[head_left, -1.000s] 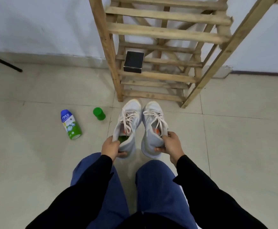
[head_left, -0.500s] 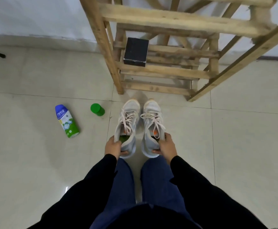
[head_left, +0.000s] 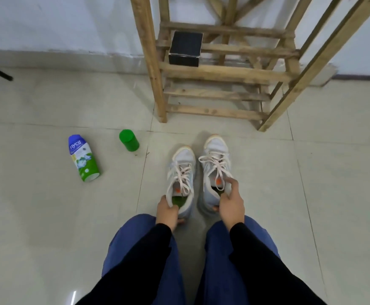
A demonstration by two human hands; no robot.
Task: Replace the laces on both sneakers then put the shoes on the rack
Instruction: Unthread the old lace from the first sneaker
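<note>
Left hand (head_left: 167, 211) grasps the left sneaker (head_left: 183, 170) by its heel, right hand (head_left: 231, 202) the right sneaker (head_left: 216, 159); wooden rack (head_left: 223, 73) at 12 o'clock.

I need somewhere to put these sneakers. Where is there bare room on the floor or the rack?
The floor right of the right sneaker, up to the rack, is bare. So is the rack shelf right of the black box. Left is busier: a green cap and a lying bottle sit beside the left sneaker.
</note>
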